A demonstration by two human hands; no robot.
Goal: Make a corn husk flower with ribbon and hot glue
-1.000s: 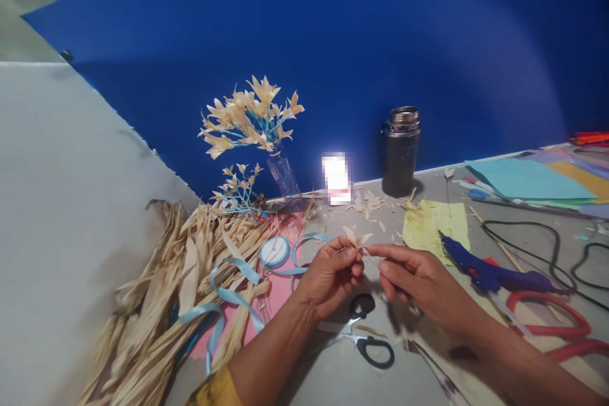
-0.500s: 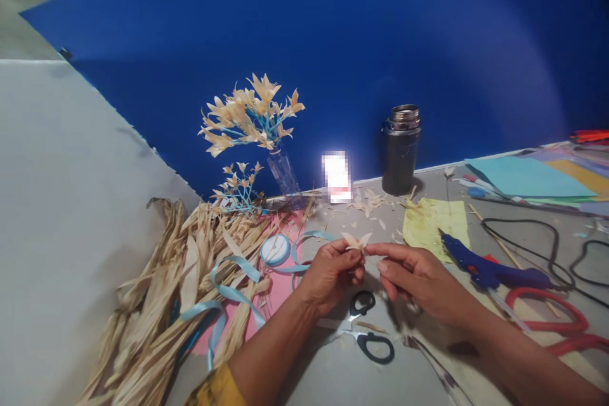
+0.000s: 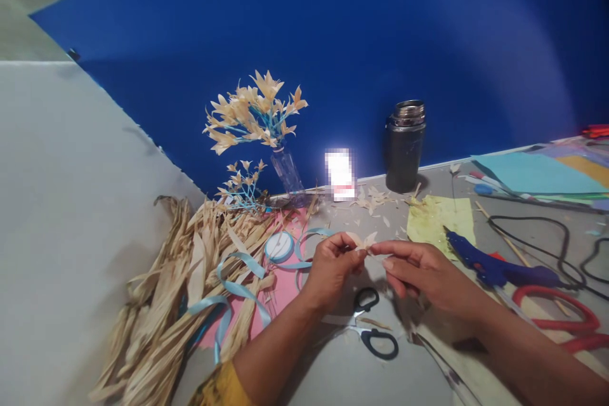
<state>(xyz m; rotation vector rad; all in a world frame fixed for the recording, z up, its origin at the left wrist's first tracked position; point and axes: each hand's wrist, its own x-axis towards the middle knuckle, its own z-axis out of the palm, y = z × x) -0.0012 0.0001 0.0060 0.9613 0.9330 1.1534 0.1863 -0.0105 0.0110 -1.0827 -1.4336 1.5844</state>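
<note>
My left hand [image 3: 333, 266] pinches a small pale husk flower [image 3: 362, 241] at its base, petals pointing up. My right hand [image 3: 419, 269] meets it from the right, thumb and forefinger closed on the flower's stem end. Both hands hover just above the grey table [image 3: 333, 380]. Black-handled scissors [image 3: 373, 330] lie on the table directly below the hands.
A heap of dried corn husks [image 3: 190, 285] with light blue ribbon [image 3: 228, 295] and a ribbon spool [image 3: 279, 246] lies left. A vase of husk flowers [image 3: 259, 120], a dark flask [image 3: 404, 146], a blue glue gun [image 3: 495, 266], red scissors [image 3: 561, 317], black cable [image 3: 528, 228] and coloured papers [image 3: 533, 174] surround.
Both hands with the flower have shifted slightly right and up in the picture; the view has panned a little. The grip on the flower is unchanged.
</note>
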